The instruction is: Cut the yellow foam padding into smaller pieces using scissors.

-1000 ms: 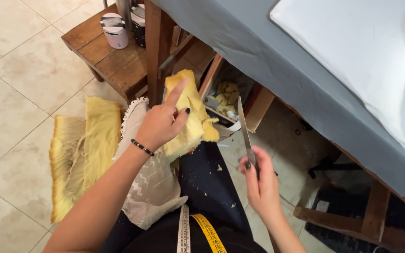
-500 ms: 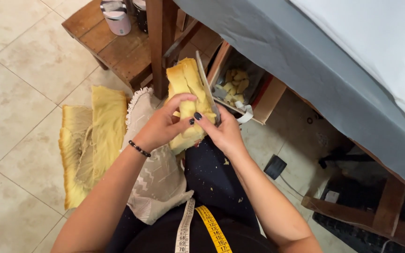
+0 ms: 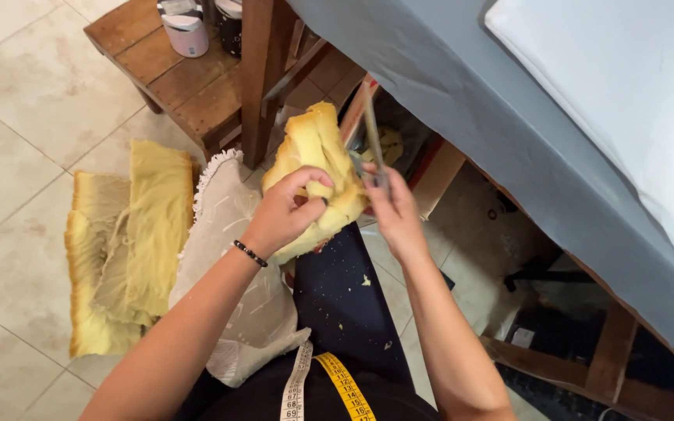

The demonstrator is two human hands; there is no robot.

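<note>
Yellow foam (image 3: 317,168), a thick, ragged chunk of it, sits above the person's lap, held up between both hands just in front of the dark trousers (image 3: 345,300). The left hand (image 3: 286,214) wraps the lower middle of the chunk, fingers curled and pressed into it, thumb over the top, so that the material dents under the grip. The right hand (image 3: 388,206) is closed around the handles of a pair of scissors (image 3: 372,136), whose blades point upward and lie against the right side of the foam; whether the blades are parted or together I cannot tell.

Judging by the way it buckles and folds, the foam is light, soft and springy, neither slippery nor breakable, though it sheds: small yellow crumbs dot the trousers. It likely crushes rather than holds shape, so a broad grip close to the blade, as the left hand has now, seems the best hold to keep it steady.

On the tiled floor (image 3: 17,93) to the left lie more flat foam pieces (image 3: 130,234), beside a beige cushion cover (image 3: 232,273) with a fringed edge. A measuring tape (image 3: 329,386) hangs at the person's front. A low wooden stool (image 3: 181,78) carries small containers, and a grey-covered table (image 3: 509,132) runs along the right.
</note>
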